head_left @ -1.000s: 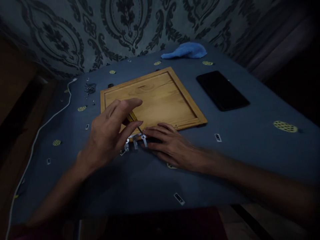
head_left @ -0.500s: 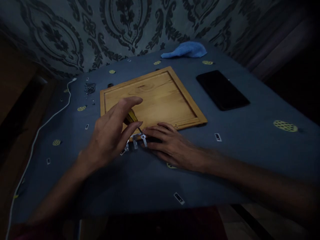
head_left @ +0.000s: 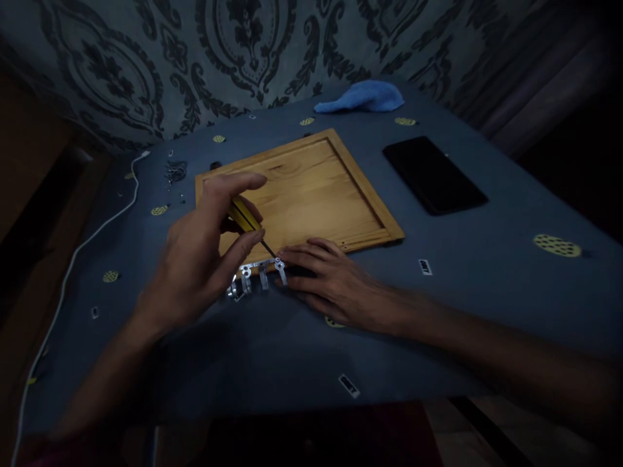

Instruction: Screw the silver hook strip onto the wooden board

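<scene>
My left hand (head_left: 189, 253) is closed around the yellow-and-black handle of a screwdriver (head_left: 246, 215), thumb below and index finger stretched over the top. Its thin shaft slants down right to the end of a silver metal hook rail (head_left: 263, 266) on the near edge of a framed wooden panel (head_left: 302, 201). Several hooks hang from that rail over the edge. My right hand (head_left: 335, 282) rests with fingers stretched out on the panel's near edge, its fingertips beside the screwdriver's tip. Whatever sits under the tip is too small to make out.
Behind the panel lies a blue cloth (head_left: 363, 97). A black phone or tablet (head_left: 433, 175) is to the right. Small metal pieces (head_left: 175, 171) lie at the left, near a white cable (head_left: 97, 230). A patterned curtain (head_left: 243, 52) borders the table's far side.
My left hand has shifted left and slightly up along the screwdriver, showing more of its handle and of the hooks. The right hand and the panel stay in place.
</scene>
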